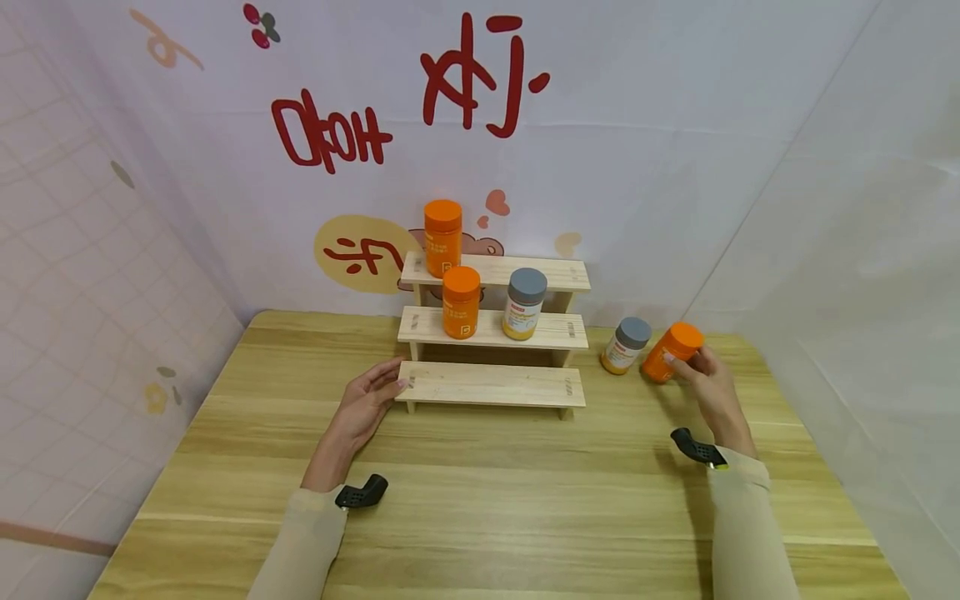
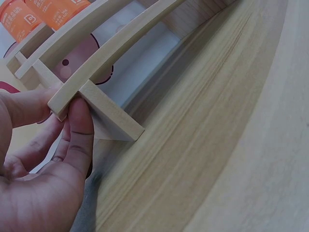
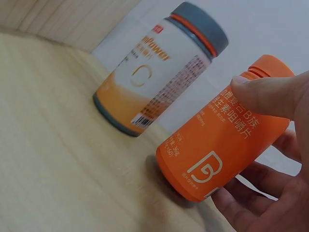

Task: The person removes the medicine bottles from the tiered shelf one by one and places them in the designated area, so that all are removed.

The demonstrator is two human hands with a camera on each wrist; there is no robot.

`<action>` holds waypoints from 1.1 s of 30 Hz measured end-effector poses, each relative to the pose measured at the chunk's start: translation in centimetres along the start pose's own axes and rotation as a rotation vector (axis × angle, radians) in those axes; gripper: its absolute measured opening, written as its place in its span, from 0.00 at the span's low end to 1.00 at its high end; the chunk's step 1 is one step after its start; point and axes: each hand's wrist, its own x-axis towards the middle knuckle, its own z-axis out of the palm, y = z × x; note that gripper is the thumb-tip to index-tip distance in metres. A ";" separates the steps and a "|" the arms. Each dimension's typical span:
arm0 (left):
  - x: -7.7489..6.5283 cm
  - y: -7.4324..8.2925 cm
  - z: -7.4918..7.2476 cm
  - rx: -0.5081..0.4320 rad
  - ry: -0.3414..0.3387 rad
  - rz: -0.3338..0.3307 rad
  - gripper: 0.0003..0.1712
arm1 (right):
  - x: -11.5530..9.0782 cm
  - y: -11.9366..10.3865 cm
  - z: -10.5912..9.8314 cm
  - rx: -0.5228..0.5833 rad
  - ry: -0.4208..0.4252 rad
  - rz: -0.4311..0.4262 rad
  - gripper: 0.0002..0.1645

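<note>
My right hand (image 1: pixel 712 387) grips an orange vitamin bottle (image 1: pixel 672 353) with an orange cap at the right of the table. In the right wrist view the thumb lies across its upper label and the other fingers wrap behind; its base is close over the tabletop. Beside it stands a grey-capped vitamin bottle (image 3: pixel 154 70) with a white and orange label. At the left, my left hand (image 1: pixel 369 406) pinches the end of the lowest board of a three-step wooden rack (image 1: pixel 491 383), thumb above and fingers below, as the left wrist view (image 2: pixel 72 104) shows.
One orange bottle (image 1: pixel 443 237) stands on the rack's top step, at its left. The middle step carries another orange bottle (image 1: pixel 461 302) and a grey-capped bottle (image 1: pixel 524 303). White printed cloth (image 1: pixel 637 167) hangs behind the wooden table (image 1: pixel 525 500) and at both sides.
</note>
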 end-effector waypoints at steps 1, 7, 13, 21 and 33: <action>0.0 0.0 0.0 -0.002 -0.001 0.001 0.34 | 0.0 0.1 0.0 -0.027 -0.001 -0.005 0.38; 0.0 0.1 0.1 -0.008 -0.004 0.008 0.34 | 0.4 0.6 0.3 -0.090 0.011 -0.025 0.38; 0.0 0.1 0.2 -0.006 0.001 0.000 0.34 | 0.6 0.6 0.2 -0.157 0.017 -0.002 0.40; -0.1 -0.2 -0.2 -0.007 -0.001 0.007 0.36 | -0.4 0.1 0.3 -0.181 0.001 -0.026 0.44; -0.1 0.0 0.0 0.011 -0.009 0.004 0.34 | -1.4 -3.2 0.1 -0.163 0.059 -0.019 0.52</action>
